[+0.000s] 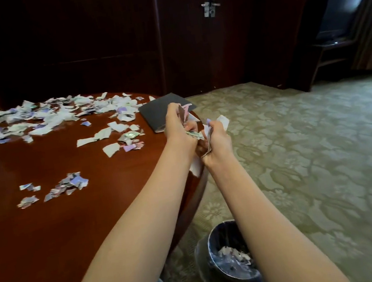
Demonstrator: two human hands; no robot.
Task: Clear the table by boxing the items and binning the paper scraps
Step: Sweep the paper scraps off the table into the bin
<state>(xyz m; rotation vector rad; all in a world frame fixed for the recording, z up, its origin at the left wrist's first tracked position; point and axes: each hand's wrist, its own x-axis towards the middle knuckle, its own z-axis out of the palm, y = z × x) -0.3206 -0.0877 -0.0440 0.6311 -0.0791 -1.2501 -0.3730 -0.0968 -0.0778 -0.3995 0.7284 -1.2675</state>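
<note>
paper scraps [195,135], where are they now?
— one bundle is in both hands, at the middle of the frame, over the rim of the table [49,235]. the left hand [178,127] curls its fingers around one part, the right hand [219,140] grips the other part, and the two hands touch.
— and the bin [216,236]?
— it stands on the carpet [306,170] at the bottom centre of the frame, with some scraps inside. so from the grip it lies down and back toward the person, not forward.
— which hand is nearer to it?
— the right one, i think; it is outside the table edge, the left is above the wood. i judge both must come back and down together before they let go, or pieces fall on the carpet.
— is much left?
— yes, loose scraps [49,116] cover the upper left of the table, and a dark folder [160,110] lies just behind the hands.
</note>
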